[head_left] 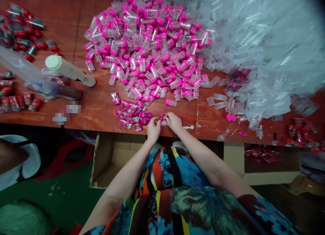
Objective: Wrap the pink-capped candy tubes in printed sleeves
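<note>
At the table's front edge, my left hand (153, 129) and my right hand (174, 122) are close together, fingers curled, at a small pink printed wrapper (163, 118). Both sets of fingertips pinch its sides; my fingers partly hide it, and I cannot make out what is inside. Just left of my left hand lie pink labels (145, 115) and a small heap of pink wrapped packs (129, 109). Beyond my hands spreads a large pile of clear bottles with pink caps (152, 59), filled with small pale pink balls. One such bottle (171, 102) lies nearest my right hand.
Clear plastic bags (266, 42) and loose clear containers (220, 97) cover the right side. A white flask (73, 72) and a brownish bottle (66, 91) lie at left, near red-capped bottles (22, 31). Open cardboard boxes (101, 164) stand below the edge. A person's arm (11, 155) shows at left.
</note>
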Tool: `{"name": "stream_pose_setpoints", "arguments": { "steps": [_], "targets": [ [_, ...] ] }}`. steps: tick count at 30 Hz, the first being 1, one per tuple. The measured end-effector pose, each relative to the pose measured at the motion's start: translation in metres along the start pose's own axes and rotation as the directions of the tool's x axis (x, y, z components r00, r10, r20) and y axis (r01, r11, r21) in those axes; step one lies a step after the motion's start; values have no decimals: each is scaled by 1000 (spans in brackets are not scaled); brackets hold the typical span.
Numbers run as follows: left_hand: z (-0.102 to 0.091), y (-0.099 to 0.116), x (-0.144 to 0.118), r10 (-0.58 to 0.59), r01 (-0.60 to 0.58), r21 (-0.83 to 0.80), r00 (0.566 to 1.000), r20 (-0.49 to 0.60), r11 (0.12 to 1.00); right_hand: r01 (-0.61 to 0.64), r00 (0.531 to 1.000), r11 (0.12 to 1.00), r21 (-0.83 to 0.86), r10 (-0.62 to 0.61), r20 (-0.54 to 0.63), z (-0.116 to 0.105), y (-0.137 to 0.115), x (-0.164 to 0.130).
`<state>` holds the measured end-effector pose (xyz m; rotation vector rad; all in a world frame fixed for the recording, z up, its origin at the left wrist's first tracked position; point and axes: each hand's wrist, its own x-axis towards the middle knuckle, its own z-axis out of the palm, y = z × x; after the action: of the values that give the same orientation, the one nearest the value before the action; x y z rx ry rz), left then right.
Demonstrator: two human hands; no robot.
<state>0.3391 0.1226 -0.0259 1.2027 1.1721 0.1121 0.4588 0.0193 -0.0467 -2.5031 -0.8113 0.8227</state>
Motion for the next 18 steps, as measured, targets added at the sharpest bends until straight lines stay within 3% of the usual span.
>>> {"name": "stream_pose_setpoints", "arguments": {
  "steps": [3, 7, 12, 16, 18],
  "targets": [
    [17, -1, 3, 117, -133, 291, 991, 72, 947, 20, 1000, 1000, -14, -20, 13, -8, 1, 2],
    [27, -1, 7, 169, -192, 395, 981, 93, 898, 26, 999, 997, -69, -29, -45, -31, 2, 10],
    [26, -2, 10, 204, -206, 412, 978, 50, 887, 50, 986, 984, -169, -75, -146, -53, -3, 30],
    [28, 2, 7, 237, -219, 357, 971, -7, 908, 73, 986, 959, -272, -110, -125, -53, -1, 42],
    [29, 7, 5, 251, -226, 309, 967, -44, 924, 59, 985, 977, -206, -90, -145, -51, 4, 41]
  ]
}}
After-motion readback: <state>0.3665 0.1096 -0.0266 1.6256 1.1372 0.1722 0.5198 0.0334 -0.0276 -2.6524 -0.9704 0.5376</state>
